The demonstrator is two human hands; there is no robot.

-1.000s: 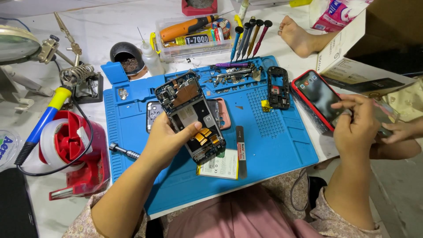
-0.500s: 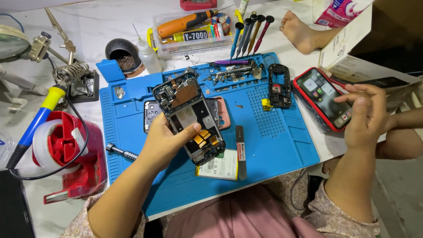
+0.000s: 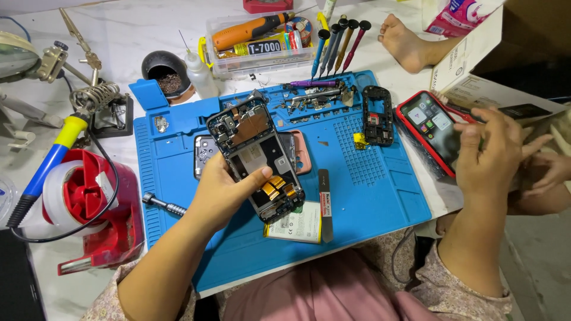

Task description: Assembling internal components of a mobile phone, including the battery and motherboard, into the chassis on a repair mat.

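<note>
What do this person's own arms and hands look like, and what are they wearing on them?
Both hands are bare: left hand, right hand. No gloves, rings or watch show. The forearms are uncovered; short sleeves of a pale, small-patterned fabric end near the elbows.

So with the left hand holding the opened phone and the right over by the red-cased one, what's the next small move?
Probably bring the right hand back to the opened phone. The left hand holds it alone above the blue mat, its internals exposed, while the right hovers at the lit red-cased phone and holds no tool.
</note>
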